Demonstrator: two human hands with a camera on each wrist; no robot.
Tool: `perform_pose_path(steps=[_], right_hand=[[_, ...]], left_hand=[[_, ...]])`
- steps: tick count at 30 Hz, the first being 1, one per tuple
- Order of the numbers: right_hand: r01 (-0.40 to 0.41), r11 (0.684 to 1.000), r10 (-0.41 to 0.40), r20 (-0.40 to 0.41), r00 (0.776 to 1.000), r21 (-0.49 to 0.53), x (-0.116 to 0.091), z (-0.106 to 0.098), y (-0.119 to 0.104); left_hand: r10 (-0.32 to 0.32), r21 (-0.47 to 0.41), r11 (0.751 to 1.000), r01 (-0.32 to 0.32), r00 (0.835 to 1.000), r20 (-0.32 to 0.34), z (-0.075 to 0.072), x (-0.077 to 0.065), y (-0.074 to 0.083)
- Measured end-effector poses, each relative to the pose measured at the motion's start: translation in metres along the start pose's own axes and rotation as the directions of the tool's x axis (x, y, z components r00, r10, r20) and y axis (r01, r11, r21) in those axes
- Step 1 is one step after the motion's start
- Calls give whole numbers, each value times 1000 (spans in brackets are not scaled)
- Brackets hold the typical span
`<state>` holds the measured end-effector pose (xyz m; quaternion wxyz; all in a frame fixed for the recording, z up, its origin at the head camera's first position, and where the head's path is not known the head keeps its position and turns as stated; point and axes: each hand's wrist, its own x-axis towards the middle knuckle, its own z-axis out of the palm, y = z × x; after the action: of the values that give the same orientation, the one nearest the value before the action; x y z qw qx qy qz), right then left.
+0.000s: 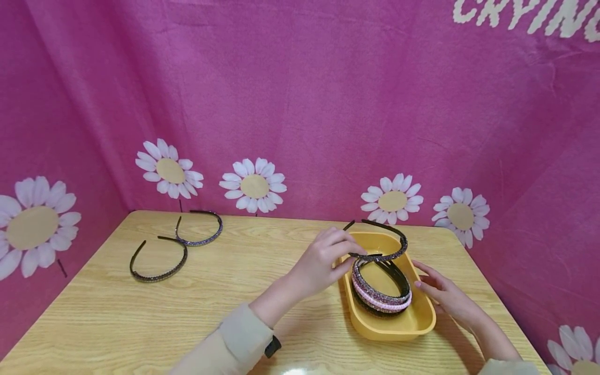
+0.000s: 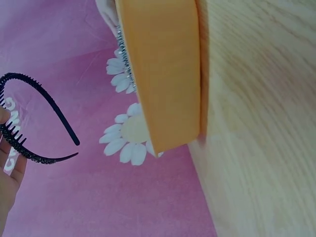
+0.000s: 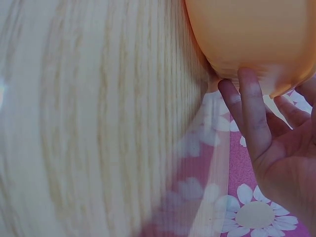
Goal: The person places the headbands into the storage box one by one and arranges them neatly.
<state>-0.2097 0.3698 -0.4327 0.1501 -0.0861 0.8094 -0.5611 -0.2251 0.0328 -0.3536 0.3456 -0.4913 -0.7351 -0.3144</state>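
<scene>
Left hand (image 1: pixel 323 260): fingers pinch a dark glittery headband (image 1: pixel 404 244). We see it held up over the far part of the yellow tray (image 1: pixel 398 334); the left wrist view shows a gap between band and tray. Same view gives us comb teeth along its inner side and both tips free.

Right hand (image 1: pixel 442 297): not wrapped round anything. Fingers look fairly straight, fingertips against the tray's outer wall, thumb by the rim on the right side.

Inside the tray we have a stack of headbands, lying flat toward the near half: a silvery-pink glitter band (image 1: pixel 367 287) up top, a pale pink band (image 1: pixel 389 307) below it, a dark band (image 1: pixel 382 313) at the bottom. Exact count we can't tell, they overlap.

Two more sit well apart from the tray, far left on the wood-grain table (image 1: pixel 262 250): a purple glitter headband (image 1: pixel 201 242) toward the back, and a black headband (image 1: pixel 159 277) with a sparkly front, nearer us. They lie just beside each other; can't tell if they touch.

Behind: magenta cloth (image 1: pixel 290 104) with white daisies (image 1: pixel 254 186), white lettering (image 1: pixel 529 15) top right.
</scene>
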Motion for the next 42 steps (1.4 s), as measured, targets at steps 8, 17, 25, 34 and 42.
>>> perform_pose_path(steps=[8,17,25,34,42], right_hand=[[-27,1000,27,-36,999,-9,0,1,0],[-44,998,45,-26,999,35,1,2,0],[-7,999,6,32,999,46,0,-2,3],[3,997,-7,61,998,73,0,-2,1],[7,998,-10,52,999,58,0,-2,1]], left_hand=[[26,3,1000,-26,999,37,16,-3,-1],[25,-30,999,-22,995,97,34,-6,-2],[20,-50,999,-13,989,148,48,-12,-5],[-10,-42,999,20,975,222,60,-20,-11],[-4,-22,1000,11,964,266,69,-24,-14]])
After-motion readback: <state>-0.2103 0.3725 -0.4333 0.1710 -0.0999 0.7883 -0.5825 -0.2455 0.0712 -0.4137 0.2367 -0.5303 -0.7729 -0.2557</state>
